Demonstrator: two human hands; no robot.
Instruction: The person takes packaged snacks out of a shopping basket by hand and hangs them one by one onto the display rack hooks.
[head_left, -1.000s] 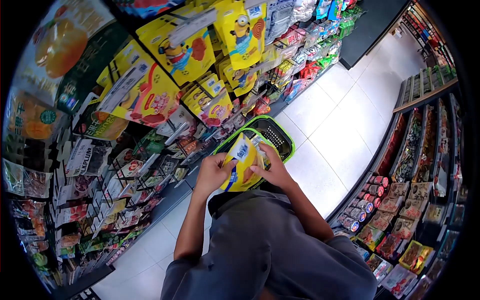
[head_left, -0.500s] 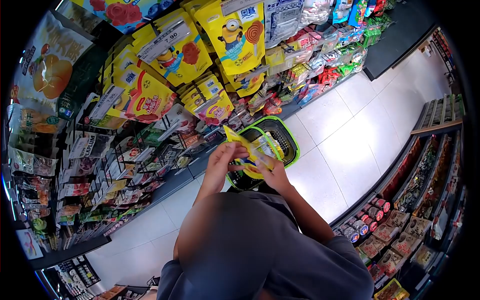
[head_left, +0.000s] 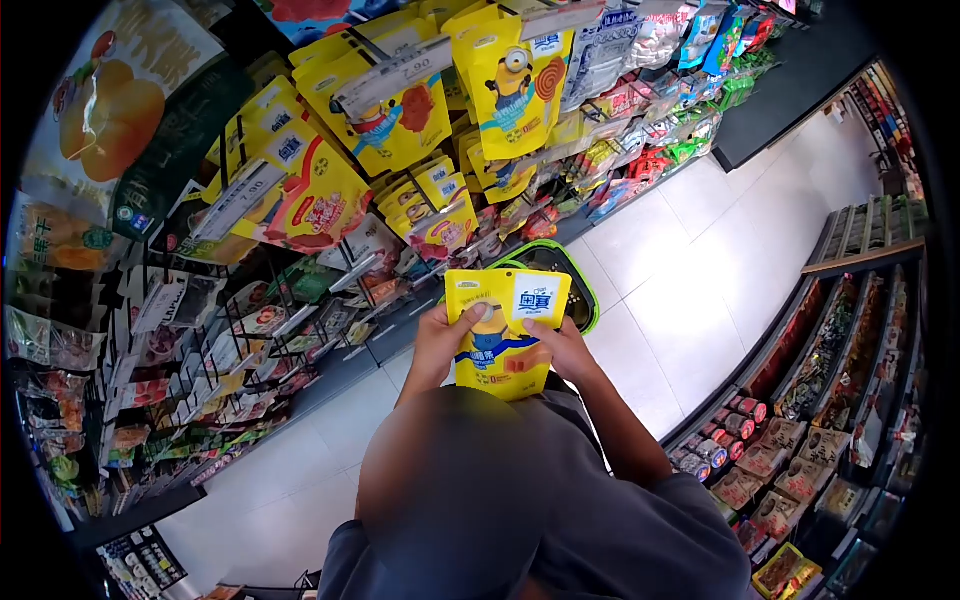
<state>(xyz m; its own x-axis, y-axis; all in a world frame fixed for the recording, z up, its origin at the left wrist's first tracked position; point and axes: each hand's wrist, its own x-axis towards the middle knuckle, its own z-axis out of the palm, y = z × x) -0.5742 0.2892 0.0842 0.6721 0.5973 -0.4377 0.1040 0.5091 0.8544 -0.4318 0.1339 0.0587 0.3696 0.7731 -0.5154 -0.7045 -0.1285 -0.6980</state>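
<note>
A yellow snack pouch (head_left: 508,355) with a cartoon figure on its front is held up flat in front of my body. My left hand (head_left: 440,340) grips its left side, thumb pressed on the front. On the opposite edge, my right hand (head_left: 565,350) pinches the pouch in the same way, its thumb below the white label. Most of the fingers of both hands are hidden behind the pouch. Beyond it is a black shopping basket (head_left: 582,300) with a bright green rim, largely covered by the pouch.
Yellow pouches (head_left: 385,110) hang on hooks with price tags on the rack ahead. Dried-fruit bags (head_left: 105,100) fill the left side. To the right stands a low shelf with cups (head_left: 735,425) and boxed goods (head_left: 785,460). White floor tiles (head_left: 650,345) run between the shelves.
The pouch has turned from a tilted, edge-on position to face me squarely, and sits nearer my body. Both hands have moved to its two sides. More of the basket is now covered.
</note>
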